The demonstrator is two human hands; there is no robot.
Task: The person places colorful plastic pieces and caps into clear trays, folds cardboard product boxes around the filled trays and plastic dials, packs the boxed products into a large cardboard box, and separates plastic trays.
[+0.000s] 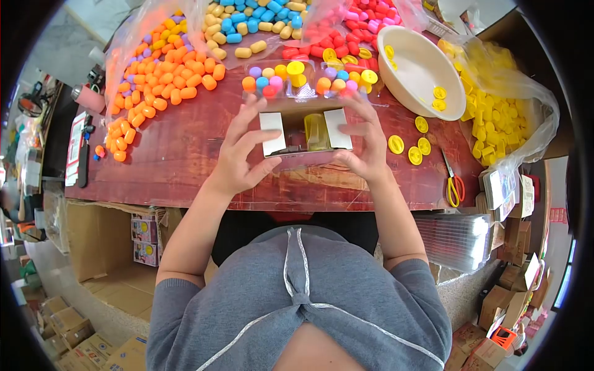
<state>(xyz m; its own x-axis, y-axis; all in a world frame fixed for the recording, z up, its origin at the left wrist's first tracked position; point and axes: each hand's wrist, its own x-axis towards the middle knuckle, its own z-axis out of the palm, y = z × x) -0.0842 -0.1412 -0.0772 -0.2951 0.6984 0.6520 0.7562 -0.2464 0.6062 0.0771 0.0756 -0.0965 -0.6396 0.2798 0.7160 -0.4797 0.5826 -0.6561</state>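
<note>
Between my two hands is a small cardboard box, its white side flaps standing up and its top open. My left hand grips the box's left side, fingers curled over the flap and thumb at the front edge. On the right side, my right hand holds it the same way. A yellow-green piece shows inside at the right; the rest of the interior is dark. Just beyond the box lie two clear plastic trays with coloured pieces, a left tray and a right tray.
Orange capsule-shaped pieces spread at the left. Blue and tan pieces and red ones lie at the back. A cream basin, a bag of yellow pieces, yellow discs and scissors are at the right.
</note>
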